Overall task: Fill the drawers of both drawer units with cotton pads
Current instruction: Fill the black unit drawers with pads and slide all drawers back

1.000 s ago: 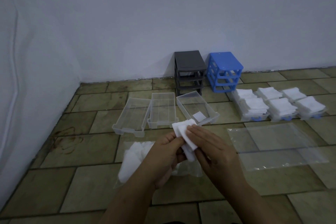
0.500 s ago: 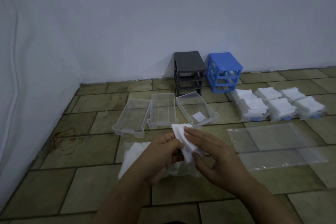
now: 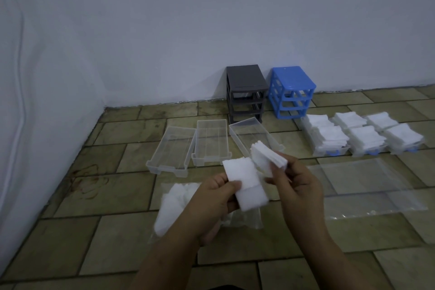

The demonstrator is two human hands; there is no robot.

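A stack of cotton pads (image 3: 244, 183) was gripped in the left hand (image 3: 211, 202), thumb laid across its front, and a smaller fanned bunch of pads (image 3: 268, 158) was pinched between the fingers and thumb of the right hand (image 3: 299, 186). The two bunches were held just apart above the tiled floor (image 3: 106, 238), the right one slightly farther and higher. Directly under the hands a clear bag of loose pads (image 3: 174, 202) was lying, partly hidden by the left wrist. Just beyond the hands three clear drawers (image 3: 209, 141) were set side by side; the rightmost was partly covered by the right-hand bunch. Against the far wall a grey drawer unit (image 3: 246, 92) and a blue drawer unit (image 3: 292, 90) were standing next to each other with open slots. To the right, three drawers heaped with pads (image 3: 362, 136) were lined up, and nearer, flat clear plastic bags (image 3: 367, 186) were spread on the floor
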